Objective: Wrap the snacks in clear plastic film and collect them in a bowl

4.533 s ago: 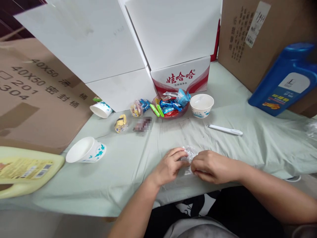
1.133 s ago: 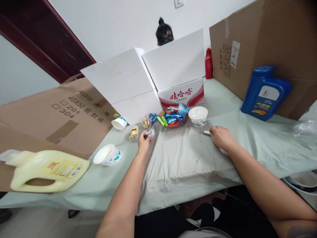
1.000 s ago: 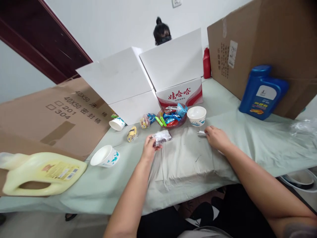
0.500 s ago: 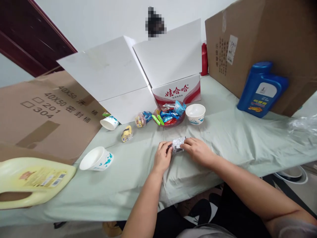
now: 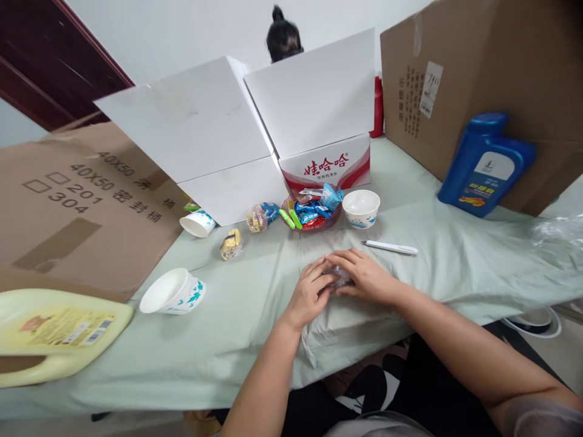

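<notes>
Near left, yellow jug (image 5: 54,331) flat on its side on pale green cloth (image 5: 204,352). Flattened brown cardboard (image 5: 82,206) behind it. Paper cup (image 5: 173,292) tilted over, near; second paper cup (image 5: 198,223) tipped farther back, yellow sweet (image 5: 231,243) just right of it. Open white box (image 5: 319,103) far centre, a person's head (image 5: 283,39) behind it. Bowl of sweets (image 5: 312,213) and white paper bowl (image 5: 361,208) just in front of box. Near centre, left hand (image 5: 310,294) and right hand (image 5: 364,279) touching, fingers curled tight on small clear-wrapped packet (image 5: 339,278), low on the cloth, mostly hidden. White pen (image 5: 389,247) just beyond right hand, apart. Blue jug (image 5: 485,164) upright far right, against big cardboard box (image 5: 478,67).
</notes>
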`<state>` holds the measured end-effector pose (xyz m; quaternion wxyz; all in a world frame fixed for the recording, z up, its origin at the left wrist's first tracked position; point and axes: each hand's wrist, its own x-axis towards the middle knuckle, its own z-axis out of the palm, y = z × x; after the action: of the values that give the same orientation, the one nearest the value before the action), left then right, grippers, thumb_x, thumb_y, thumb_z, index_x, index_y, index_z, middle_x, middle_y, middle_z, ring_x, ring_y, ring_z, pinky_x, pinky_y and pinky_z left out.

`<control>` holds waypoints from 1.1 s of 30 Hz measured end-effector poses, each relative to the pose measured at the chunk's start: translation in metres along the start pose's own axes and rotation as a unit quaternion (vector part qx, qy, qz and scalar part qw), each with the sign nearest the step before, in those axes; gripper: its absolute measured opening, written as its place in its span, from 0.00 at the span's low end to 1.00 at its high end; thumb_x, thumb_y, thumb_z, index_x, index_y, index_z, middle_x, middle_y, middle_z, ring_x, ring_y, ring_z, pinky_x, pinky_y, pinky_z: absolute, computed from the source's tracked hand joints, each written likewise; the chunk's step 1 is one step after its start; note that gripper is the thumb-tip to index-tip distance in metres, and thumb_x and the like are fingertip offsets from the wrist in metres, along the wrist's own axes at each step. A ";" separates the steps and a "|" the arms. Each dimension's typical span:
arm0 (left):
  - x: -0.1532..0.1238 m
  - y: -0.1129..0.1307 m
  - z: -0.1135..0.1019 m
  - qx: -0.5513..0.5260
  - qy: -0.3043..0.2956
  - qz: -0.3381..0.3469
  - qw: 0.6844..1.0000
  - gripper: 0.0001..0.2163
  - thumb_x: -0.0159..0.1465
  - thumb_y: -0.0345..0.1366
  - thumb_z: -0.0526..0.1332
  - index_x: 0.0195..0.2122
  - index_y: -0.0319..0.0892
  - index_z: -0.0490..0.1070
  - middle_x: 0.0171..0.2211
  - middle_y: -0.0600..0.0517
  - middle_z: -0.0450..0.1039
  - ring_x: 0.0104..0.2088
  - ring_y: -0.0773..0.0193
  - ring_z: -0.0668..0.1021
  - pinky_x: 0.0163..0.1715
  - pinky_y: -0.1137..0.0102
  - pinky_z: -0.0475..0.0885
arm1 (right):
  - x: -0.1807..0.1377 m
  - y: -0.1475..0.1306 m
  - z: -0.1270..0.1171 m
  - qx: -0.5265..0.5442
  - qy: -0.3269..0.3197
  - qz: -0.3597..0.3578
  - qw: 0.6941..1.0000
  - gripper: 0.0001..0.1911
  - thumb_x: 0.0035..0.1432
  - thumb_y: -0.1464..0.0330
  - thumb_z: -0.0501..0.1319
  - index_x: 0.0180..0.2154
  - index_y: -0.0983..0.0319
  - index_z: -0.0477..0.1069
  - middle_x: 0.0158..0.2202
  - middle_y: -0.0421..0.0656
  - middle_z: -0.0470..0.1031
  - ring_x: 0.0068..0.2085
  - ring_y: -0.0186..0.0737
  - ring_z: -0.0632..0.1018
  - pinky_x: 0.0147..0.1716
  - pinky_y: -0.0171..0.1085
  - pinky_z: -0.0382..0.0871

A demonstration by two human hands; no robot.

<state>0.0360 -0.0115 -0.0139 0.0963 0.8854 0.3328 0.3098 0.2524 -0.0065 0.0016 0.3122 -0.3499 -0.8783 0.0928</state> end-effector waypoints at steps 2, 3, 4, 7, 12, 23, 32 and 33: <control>0.002 0.002 0.001 -0.017 0.034 -0.008 0.999 0.13 0.63 0.26 0.58 0.48 0.44 0.72 0.50 0.45 0.74 0.57 0.55 0.71 0.57 0.55 0.67 | 0.002 -0.004 0.002 0.009 -0.006 -0.004 1.000 0.23 0.58 0.66 0.64 0.56 0.63 0.68 0.48 0.51 0.74 0.48 0.48 0.72 0.49 0.47 0.68; 0.002 0.002 0.001 -0.024 0.050 -0.016 0.998 0.13 0.63 0.27 0.59 0.48 0.43 0.73 0.47 0.45 0.75 0.54 0.56 0.73 0.55 0.56 0.69 | 0.003 -0.004 0.001 0.011 0.005 0.002 1.000 0.16 0.59 0.69 0.62 0.50 0.63 0.72 0.44 0.50 0.76 0.45 0.47 0.73 0.47 0.46 0.69; 0.002 0.002 0.002 -0.033 0.061 -0.025 0.997 0.11 0.63 0.28 0.60 0.46 0.43 0.73 0.45 0.45 0.75 0.51 0.56 0.73 0.53 0.57 0.70 | 0.003 -0.002 0.000 0.013 0.021 0.009 1.000 0.11 0.60 0.72 0.60 0.45 0.62 0.75 0.41 0.49 0.77 0.44 0.46 0.73 0.46 0.45 0.68; 0.002 -0.001 0.002 -0.091 0.096 -0.086 0.988 0.04 0.62 0.33 0.62 0.37 0.44 0.77 0.38 0.47 0.76 0.46 0.57 0.75 0.49 0.60 0.71 | 0.002 0.008 -0.007 0.031 0.076 0.041 0.996 0.08 0.61 0.74 0.57 0.37 0.62 0.75 0.39 0.48 0.78 0.42 0.45 0.75 0.45 0.44 0.68; -0.004 -0.016 0.001 -0.163 0.226 -0.226 0.933 0.07 0.64 0.39 0.60 0.34 0.42 0.73 0.33 0.50 0.75 0.36 0.62 0.77 0.39 0.68 0.72 | -0.004 0.022 -0.017 0.058 0.102 0.123 0.985 0.08 0.61 0.73 0.54 0.38 0.61 0.72 0.37 0.46 0.78 0.40 0.44 0.76 0.42 0.41 0.68; -0.014 -0.045 0.004 -0.143 0.345 -0.333 0.866 0.18 0.51 0.24 0.55 0.43 0.44 0.67 0.30 0.55 0.68 0.30 0.68 0.75 0.31 0.74 0.71 | -0.014 0.038 -0.032 -0.114 0.126 0.227 0.959 0.14 0.49 0.81 0.51 0.27 0.60 0.71 0.33 0.46 0.78 0.39 0.49 0.75 0.40 0.44 0.66; -0.004 -0.017 -0.002 -0.027 0.193 -0.140 0.971 0.08 0.61 0.30 0.59 0.38 0.44 0.76 0.46 0.48 0.76 0.55 0.54 0.73 0.57 0.56 0.67 | -0.012 0.002 -0.041 -0.060 0.076 -0.032 0.995 0.16 0.57 0.71 0.59 0.49 0.60 0.70 0.49 0.49 0.75 0.54 0.50 0.71 0.53 0.49 0.63; -0.005 -0.017 -0.002 -0.032 0.204 -0.156 0.966 0.06 0.62 0.33 0.59 0.36 0.44 0.76 0.41 0.48 0.77 0.50 0.56 0.76 0.53 0.58 0.70 | -0.012 0.003 -0.039 -0.079 0.048 -0.023 0.995 0.18 0.57 0.69 0.60 0.50 0.61 0.69 0.51 0.51 0.74 0.56 0.52 0.70 0.54 0.51 0.61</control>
<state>0.0229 -0.0014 -0.0211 0.1020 0.7373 0.4691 0.4753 0.2849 -0.0143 0.0257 0.3272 -0.3570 -0.8749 -0.0009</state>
